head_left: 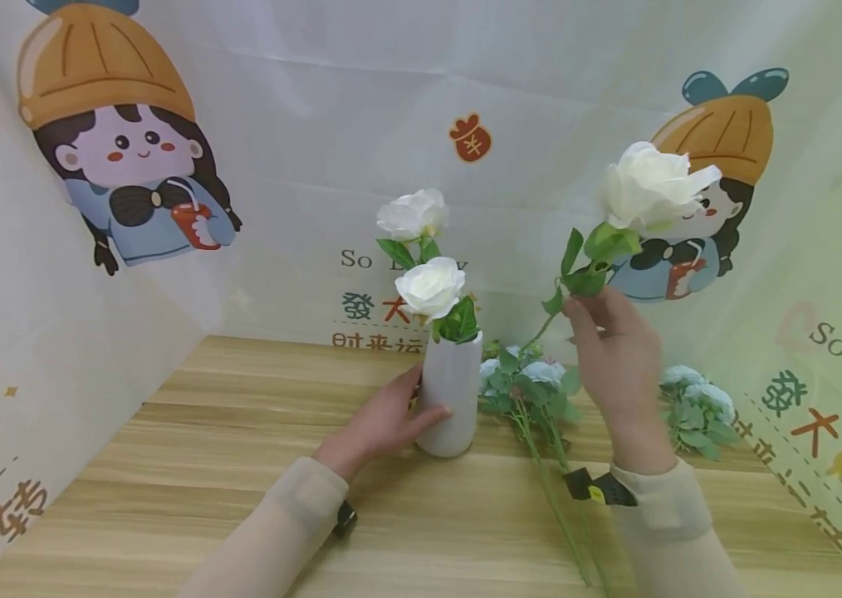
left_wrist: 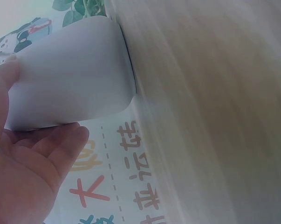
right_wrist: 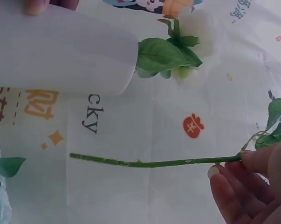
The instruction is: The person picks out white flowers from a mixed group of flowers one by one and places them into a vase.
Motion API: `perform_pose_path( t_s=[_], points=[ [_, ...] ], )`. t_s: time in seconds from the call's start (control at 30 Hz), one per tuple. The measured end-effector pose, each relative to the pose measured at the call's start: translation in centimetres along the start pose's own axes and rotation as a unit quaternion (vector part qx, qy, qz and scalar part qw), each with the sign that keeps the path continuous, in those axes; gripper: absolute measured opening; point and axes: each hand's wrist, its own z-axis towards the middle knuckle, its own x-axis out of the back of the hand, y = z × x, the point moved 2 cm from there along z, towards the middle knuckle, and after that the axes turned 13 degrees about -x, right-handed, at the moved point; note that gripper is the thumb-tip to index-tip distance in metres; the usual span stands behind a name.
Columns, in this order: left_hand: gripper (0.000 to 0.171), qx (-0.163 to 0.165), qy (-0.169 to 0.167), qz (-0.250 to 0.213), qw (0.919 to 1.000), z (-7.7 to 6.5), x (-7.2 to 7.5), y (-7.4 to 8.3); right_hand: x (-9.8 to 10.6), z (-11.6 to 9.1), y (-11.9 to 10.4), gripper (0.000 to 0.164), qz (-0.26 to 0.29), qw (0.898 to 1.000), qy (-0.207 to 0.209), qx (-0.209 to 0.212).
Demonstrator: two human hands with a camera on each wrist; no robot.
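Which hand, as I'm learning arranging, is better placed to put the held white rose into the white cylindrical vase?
Likely the right hand: it pinches the rose by its green stem, end free; the left hand holds the vase.

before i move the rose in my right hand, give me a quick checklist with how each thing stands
1. Vase upright on the table: ok, it stands upright.
2. Vase steadied: ok, the left hand holds its side.
3. Rose secure: looks ok, the right hand pinches its stem.
4. Stem's lower end bare of leaves: ok in the right wrist view.
5. Stem end over the vase's mouth: not ok, it is off to one side.
6. Room inside for another stem: cannot tell, the inside is hidden.
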Motion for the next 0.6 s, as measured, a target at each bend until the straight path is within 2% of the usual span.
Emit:
perform_pose_path(
  t_s=[0.2,0.4,0.5,0.6],
  points=[
    [0.078,0.005,-0.001,0.003,1.0000,0.0,-0.1,0.0,-0.1,-0.3,-0.7,0.015,0.098,0.994,0.020,0.049],
    [0.078,0.009,-0.002,0.002,1.0000,0.0,-0.1,0.0,-0.5,-0.6,-1.8,0.014,0.138,0.985,0.046,0.088],
    [0.078,0.009,-0.002,0.000,1.0000,0.0,-0.1,-0.1,-0.6,-1.2,-3.1,0.012,0.160,0.981,0.052,0.096],
    [0.079,0.008,-0.002,-0.001,1.0000,0.0,-0.1,-0.1,-0.7,-1.8,-4.8,0.014,0.201,0.973,0.041,0.105]
  ],
)
